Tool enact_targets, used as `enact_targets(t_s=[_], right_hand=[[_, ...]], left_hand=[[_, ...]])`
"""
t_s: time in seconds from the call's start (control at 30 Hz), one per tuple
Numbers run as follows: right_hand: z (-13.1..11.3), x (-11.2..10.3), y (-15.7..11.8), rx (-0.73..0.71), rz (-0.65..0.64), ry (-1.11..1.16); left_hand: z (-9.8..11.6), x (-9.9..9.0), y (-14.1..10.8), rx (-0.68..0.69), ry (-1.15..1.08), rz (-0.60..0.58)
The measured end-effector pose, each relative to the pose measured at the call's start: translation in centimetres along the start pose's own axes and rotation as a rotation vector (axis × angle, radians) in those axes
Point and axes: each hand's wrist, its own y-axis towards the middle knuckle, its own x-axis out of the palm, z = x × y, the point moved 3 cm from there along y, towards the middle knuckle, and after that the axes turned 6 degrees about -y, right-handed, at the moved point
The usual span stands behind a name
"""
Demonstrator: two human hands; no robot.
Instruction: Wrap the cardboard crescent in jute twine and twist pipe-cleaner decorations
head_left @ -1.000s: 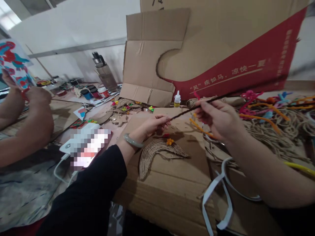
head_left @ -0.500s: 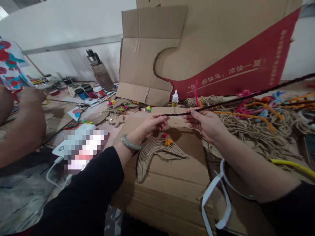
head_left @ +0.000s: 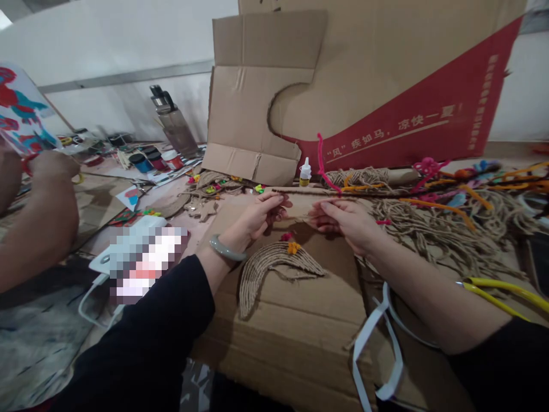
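Note:
My left hand (head_left: 266, 214), with a pale bangle (head_left: 227, 250) on its wrist, is closed at the near end of a long dark brown pipe cleaner (head_left: 369, 195). The pipe cleaner stretches right, passing behind my right hand (head_left: 337, 220) toward the craft pile. My right hand's fingers are pinched together a short gap from the left; what they hold, if anything, is too small to make out. Below both hands, a curved piece covered in rows of twine (head_left: 274, 269) lies on a cardboard sheet (head_left: 300, 337), with small orange and pink bits at its upper edge.
A glue bottle (head_left: 305, 173) stands before upright cardboard (head_left: 261, 46). Twine (head_left: 412, 234) and coloured pipe cleaners heap at right, near yellow-handled scissors (head_left: 501, 286) and a white strap (head_left: 364, 349). At left are a phone (head_left: 158, 257), paint jars (head_left: 141, 163), a water bottle (head_left: 174, 123) and another person's arm (head_left: 43, 212).
The dark pipe cleaner has dropped from a taut upward slant to nearly level. My right hand has moved slightly left and down, off it. A pink pipe cleaner has shifted left.

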Motion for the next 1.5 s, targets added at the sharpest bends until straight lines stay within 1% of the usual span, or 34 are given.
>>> enact_targets(t_s=[0.07,0.17,0.2,0.27,0.37,0.4,0.47,0.53,0.57,0.63,0.67,0.73,0.8,0.83,0.9,1.0,1.07,1.17,1.2,1.23,1.27,1.3,1.37,1.43,1.47,1.5], right_hand=[[0.0,-0.5,0.4,-0.047,0.003,0.0],[0.1,-1.1,1.0,-0.113,-0.04,-0.026],[0.2,-1.2,1.1,-0.123,-0.056,-0.062],[0.2,-1.4,1.3,-0.179,-0.042,-0.2],[-0.5,-2.0,1.3,-0.333,0.069,-0.517],[-0.7,-2.3,1.3,-0.358,0.103,-0.584],[-1.3,-3.4,1.5,-0.365,0.16,-0.606],[-2.0,-4.8,1.6,-0.416,0.257,-0.609],[-2.4,-5.4,1.6,-0.467,0.322,-0.663],[-2.7,-6.4,1.7,-0.525,0.425,-0.886],[-2.7,-6.7,1.8,-0.504,0.44,-1.027],[-2.1,-6.8,2.2,-0.4,0.391,-1.302],[-1.5,-6.6,2.4,-0.329,0.318,-1.5],[-1.3,-6.4,2.5,-0.329,0.296,-1.559],[-1.2,-6.1,2.6,-0.37,0.283,-1.601],[-1.4,-6.2,2.5,-0.439,0.309,-1.562],[-2.1,-6.5,2.1,-0.543,0.41,-1.456],[-3.4,-6.4,0.3,-0.812,0.626,-1.242],[-3.7,-6.1,-0.4,-0.896,0.661,-1.205],[-3.7,-5.6,-1.0,-0.966,0.658,-1.202],[-3.6,-4.9,-1.5,-1.022,0.617,-1.234],[-3.3,-3.9,-1.9,-1.065,0.542,-1.29],[-2.4,-1.8,-2.4,-1.126,0.316,-1.435],[-1.3,0.1,-2.7,-1.117,0.089,-1.557],[-0.9,0.9,-2.7,-1.085,0.012,-1.599],[-0.6,1.4,-2.7,-1.044,-0.038,-1.626]], left_hand=[[0.1,0.1,0.0,0.01,-0.015,-0.014],[-0.1,0.3,-0.1,-0.037,-0.026,-0.054],[-0.1,0.4,-0.1,-0.056,-0.025,-0.06],[-0.3,0.4,-0.2,-0.081,-0.004,-0.055],[-0.4,0.4,-0.2,-0.11,0.031,-0.044],[-0.4,0.4,-0.2,-0.123,0.038,-0.043],[-0.4,0.3,-0.3,-0.135,0.046,-0.038],[-0.4,0.3,-0.3,-0.137,0.054,-0.03],[-0.4,0.3,-0.3,-0.141,0.056,-0.026],[-0.5,0.3,-0.3,-0.159,0.053,-0.022],[-0.5,0.4,-0.3,-0.168,0.049,-0.02],[-0.6,0.3,-0.2,-0.17,0.044,-0.013],[-0.6,0.3,-0.2,-0.172,0.049,-0.008],[-0.7,0.2,-0.1,-0.174,0.054,-0.007],[-0.7,0.2,-0.1,-0.181,0.061,-0.007],[-0.7,0.2,-0.1,-0.186,0.057,-0.011],[-0.7,0.2,-0.2,-0.184,0.051,-0.017],[-0.8,0.1,-0.2,-0.175,0.053,-0.026],[-0.8,0.1,-0.2,-0.174,0.054,-0.03],[-0.8,0.1,-0.2,-0.172,0.055,-0.039],[-0.9,0.0,-0.2,-0.171,0.057,-0.049],[-0.9,0.0,-0.2,-0.173,0.066,-0.063],[-1.0,0.0,-0.2,-0.17,0.093,-0.089],[-1.0,0.0,-0.3,-0.155,0.102,-0.096],[-1.0,0.1,-0.2,-0.146,0.096,-0.093],[-1.0,0.1,-0.2,-0.141,0.086,-0.085]])
